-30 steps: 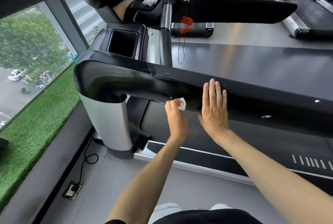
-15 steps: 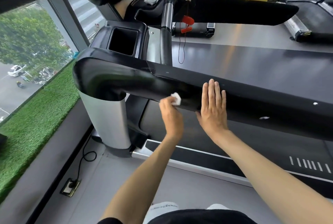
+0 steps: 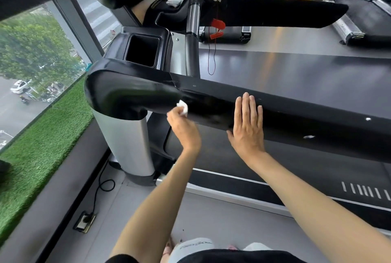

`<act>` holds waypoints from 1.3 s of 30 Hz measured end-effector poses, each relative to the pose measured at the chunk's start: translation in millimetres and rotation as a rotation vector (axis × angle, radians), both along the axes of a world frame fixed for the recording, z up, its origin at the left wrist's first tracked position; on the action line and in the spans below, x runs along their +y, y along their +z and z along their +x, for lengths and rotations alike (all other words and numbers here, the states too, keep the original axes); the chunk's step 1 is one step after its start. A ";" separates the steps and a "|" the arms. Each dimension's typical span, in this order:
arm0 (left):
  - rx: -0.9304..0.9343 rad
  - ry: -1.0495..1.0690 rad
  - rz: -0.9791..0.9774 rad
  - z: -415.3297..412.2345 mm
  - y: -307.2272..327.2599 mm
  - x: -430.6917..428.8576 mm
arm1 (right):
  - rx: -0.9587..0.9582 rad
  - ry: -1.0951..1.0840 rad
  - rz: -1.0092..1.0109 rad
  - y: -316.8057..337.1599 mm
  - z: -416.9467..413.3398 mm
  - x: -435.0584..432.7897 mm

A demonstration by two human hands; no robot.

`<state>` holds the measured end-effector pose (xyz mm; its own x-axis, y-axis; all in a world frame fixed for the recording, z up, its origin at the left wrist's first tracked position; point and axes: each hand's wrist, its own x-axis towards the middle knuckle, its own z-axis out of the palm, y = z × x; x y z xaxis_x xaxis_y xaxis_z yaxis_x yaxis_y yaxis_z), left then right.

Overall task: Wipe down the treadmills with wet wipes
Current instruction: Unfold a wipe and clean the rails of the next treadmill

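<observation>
The left hand (image 3: 184,129) pinches a wadded wet wipe (image 3: 183,107) in curled fingers. It presses the wipe on the near face of the treadmill's glossy black handrail (image 3: 296,123), close to its rounded left end. The right hand (image 3: 247,127) lies flat on the rail just beside, fingers straight and together. The wipe looks light, limp and damp, best held bunched behind the fingertips. The rigid rail probably turns slick when wet. Beyond sits the cup-holder pocket (image 3: 142,51).

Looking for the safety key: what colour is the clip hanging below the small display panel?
Red plastic safety clip, clearest in the head view.
</observation>
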<state>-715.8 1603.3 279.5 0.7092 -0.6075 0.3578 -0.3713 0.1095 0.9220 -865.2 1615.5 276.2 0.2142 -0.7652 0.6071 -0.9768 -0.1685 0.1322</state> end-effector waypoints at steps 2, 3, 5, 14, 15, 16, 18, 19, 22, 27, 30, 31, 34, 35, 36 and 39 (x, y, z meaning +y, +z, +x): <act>0.005 0.057 -0.001 2.5 6.1 -6.6 | -0.004 -0.006 0.007 0.9 1.0 1.0; -0.022 0.049 -0.002 -5.3 5.1 -3.7 | -0.002 -0.008 0.011 0.5 0.6 0.4; -0.131 -0.119 0.012 -29.8 -9.7 10.2 | 0.002 -0.016 0.002 -1.1 -0.3 -1.2; 0.054 0.057 -0.022 15.3 8.2 -11.9 | -0.042 0.042 0.023 1.7 -3.6 1.9; 0.070 0.100 -0.013 20.7 16.8 -20.4 | -0.042 0.040 0.025 2.1 -3.1 2.2; 0.054 0.118 -0.015 18.1 24.7 -24.5 | -0.039 0.033 0.031 2.6 -2.3 2.6; -0.068 0.071 -0.052 -7.4 30.8 -17.9 | -0.032 0.019 0.047 4.1 -1.0 4.0; -0.161 -0.005 -0.065 -24.7 25.0 -9.6 | -0.028 0.013 0.048 3.8 -1.0 4.1; -0.420 -0.303 -0.014 -55.9 -13.6 19.7 | -0.029 0.013 0.013 1.5 -1.8 2.2; -0.228 -0.108 0.016 4.3 -23.5 19.5 | -0.051 0.020 0.049 4.3 -0.9 4.4; 0.010 0.080 0.035 39.6 3.8 -1.8 | -0.045 -0.013 0.065 6.6 3.7 6.3; 0.020 0.074 0.037 37.2 9.1 -7.7 | -0.041 -0.021 0.079 7.0 4.2 7.6; -0.079 -0.064 0.032 -9.4 16.5 -1.9 | -0.014 -0.019 0.092 9.6 0.9 10.1; -0.167 -0.173 0.030 -27.6 8.3 5.5 | 0.005 -0.018 0.093 10.1 -1.3 9.9; -0.268 -0.310 0.040 -42.9 -3.3 14.7 | 0.027 -0.020 0.091 10.2 -3.3 9.4; -0.473 -0.598 0.115 -51.6 -45.8 35.7 | 0.046 -0.026 0.100 8.8 -6.1 10.4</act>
